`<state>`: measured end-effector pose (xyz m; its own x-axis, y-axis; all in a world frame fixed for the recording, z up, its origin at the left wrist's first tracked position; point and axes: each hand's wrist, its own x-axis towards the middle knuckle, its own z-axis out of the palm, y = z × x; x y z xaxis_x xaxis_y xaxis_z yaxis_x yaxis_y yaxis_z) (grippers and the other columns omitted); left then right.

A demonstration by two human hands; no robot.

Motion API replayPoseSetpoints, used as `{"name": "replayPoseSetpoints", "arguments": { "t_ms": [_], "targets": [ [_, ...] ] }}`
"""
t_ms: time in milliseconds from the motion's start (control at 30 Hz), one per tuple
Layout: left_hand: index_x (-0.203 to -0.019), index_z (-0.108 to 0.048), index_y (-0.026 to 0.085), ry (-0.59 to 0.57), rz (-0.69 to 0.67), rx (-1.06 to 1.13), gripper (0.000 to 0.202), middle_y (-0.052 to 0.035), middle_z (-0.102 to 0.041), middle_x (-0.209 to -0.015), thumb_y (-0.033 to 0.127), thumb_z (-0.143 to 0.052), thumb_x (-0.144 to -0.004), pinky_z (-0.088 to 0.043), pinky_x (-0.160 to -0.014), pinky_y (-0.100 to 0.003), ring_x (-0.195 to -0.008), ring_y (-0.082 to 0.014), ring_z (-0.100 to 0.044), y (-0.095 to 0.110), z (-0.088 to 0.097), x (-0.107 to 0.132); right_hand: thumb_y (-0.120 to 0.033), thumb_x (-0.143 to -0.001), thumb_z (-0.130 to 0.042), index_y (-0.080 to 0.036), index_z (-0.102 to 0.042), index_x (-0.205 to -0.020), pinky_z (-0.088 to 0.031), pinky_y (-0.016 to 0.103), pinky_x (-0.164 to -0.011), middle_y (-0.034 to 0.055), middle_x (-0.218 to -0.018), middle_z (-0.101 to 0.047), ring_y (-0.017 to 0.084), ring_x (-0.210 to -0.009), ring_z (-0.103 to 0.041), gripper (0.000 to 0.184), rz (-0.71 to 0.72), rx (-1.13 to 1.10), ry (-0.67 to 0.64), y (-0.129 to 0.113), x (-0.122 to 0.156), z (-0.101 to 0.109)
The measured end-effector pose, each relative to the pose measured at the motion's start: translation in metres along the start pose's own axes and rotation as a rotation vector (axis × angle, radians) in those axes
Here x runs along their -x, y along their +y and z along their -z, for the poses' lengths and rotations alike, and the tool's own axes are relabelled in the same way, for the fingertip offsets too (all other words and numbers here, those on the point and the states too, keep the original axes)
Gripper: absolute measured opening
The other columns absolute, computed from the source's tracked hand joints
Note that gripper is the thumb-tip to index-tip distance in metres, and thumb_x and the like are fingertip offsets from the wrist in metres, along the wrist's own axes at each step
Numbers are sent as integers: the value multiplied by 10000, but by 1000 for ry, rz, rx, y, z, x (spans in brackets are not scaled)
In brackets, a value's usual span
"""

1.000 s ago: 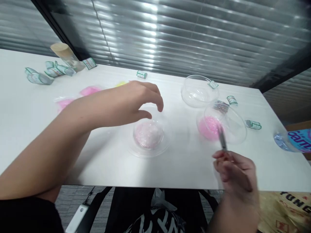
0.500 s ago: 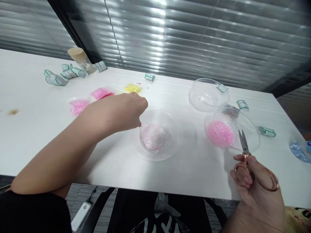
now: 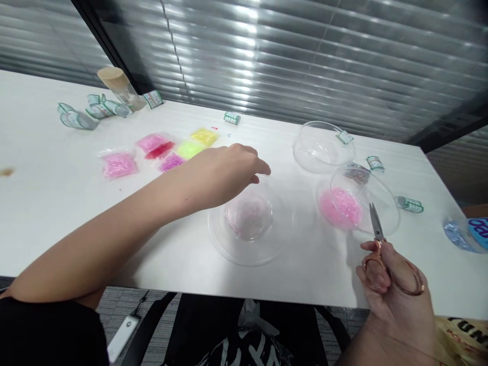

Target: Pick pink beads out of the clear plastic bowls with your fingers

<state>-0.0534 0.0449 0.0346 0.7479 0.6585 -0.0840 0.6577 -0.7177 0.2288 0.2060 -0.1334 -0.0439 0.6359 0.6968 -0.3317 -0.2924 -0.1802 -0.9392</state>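
A clear bowl (image 3: 249, 258) stands on the white table in front of me, a pale pinkish mass (image 3: 248, 216) in its bottom. My left hand (image 3: 240, 168) reaches over the bowl's far side with its fingers at the rim; the hand itself hides part of the grip. At the right, my right hand (image 3: 392, 274) holds scissors (image 3: 377, 229) with copper-coloured handles, fingers through the loops and blades pointing up and nearly closed. Just beyond the blades are pink beads (image 3: 340, 207) and a clear round dish (image 3: 396, 223).
Small bags of pink (image 3: 119, 164), red (image 3: 160, 150) and yellow (image 3: 205, 135) bits lie at left. Behind them stands a jar with a wooden-looking lid (image 3: 114, 76). Another clear bowl (image 3: 305, 160), a bottle (image 3: 465, 235) and several green-white packets (image 3: 409, 204) are around.
My left hand has moved right, from the bowl's left side to its far rim. The bowl has shifted slightly toward me. My right hand still holds the scissors.
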Motion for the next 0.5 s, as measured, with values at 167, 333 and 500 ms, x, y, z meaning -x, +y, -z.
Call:
{"name": "replayPoseSetpoints", "arguments": {
  "t_ms": [167,333,500],
  "targets": [
    [-1153,-671,244,29,-108,145,297,-56,-666,-1024,225,-490,-918,-453,-670,-234,-833,-151,-628,3,-1,-5,-366,-741,-747,-123,-683,-723,-193,161,-359,-93,-376,-317,18,-349,-251,251,-9,-14,17,1,1,2],
    [-1113,-693,250,96,-202,219,269,-38,-679,-969,217,-511,-917,-474,-716,-247,-858,-154,-641,2,-4,-9,-360,-708,-767,-128,-697,-752,-201,182,-369,-88,-368,-335,27,-346,-265,246,44,-39,-34,6,4,2],
    [-1097,-702,239,122,-234,267,258,-37,-686,-958,213,-520,-916,-487,-770,-263,-877,-154,-651,-2,-7,-12,-361,-705,-771,-152,-682,-744,-201,212,-375,-88,-382,-349,31,-324,-265,230,126,-13,-90,11,6,2]
  ]
}}
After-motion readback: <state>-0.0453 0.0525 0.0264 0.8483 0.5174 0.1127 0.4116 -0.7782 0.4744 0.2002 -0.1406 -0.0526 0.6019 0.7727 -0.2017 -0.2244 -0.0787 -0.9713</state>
